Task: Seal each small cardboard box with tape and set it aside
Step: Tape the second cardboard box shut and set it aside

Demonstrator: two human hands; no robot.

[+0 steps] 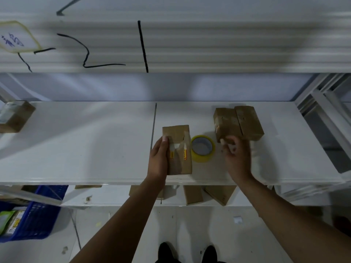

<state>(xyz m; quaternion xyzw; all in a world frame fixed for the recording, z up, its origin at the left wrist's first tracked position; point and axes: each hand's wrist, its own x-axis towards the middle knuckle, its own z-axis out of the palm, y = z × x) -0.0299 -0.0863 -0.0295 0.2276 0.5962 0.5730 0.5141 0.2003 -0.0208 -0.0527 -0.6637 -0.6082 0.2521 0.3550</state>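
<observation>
A small brown cardboard box (179, 149) lies on the white shelf (85, 145), with tape strips and yellow marks on its top. My left hand (158, 160) grips its left side. A yellow tape roll (202, 148) lies flat just to the right of the box. My right hand (236, 154) is blurred, fingers curled, at the near corner of two taped boxes (238, 123) that stand side by side at the back right. Whether the right hand touches or holds anything is unclear.
Another brown box (15, 116) sits at the shelf's far left edge. Several boxes (207, 194) lie on the lower shelf. A blue crate (36, 215) with packets stands on the floor at the left. White racking (322, 111) rises at the right.
</observation>
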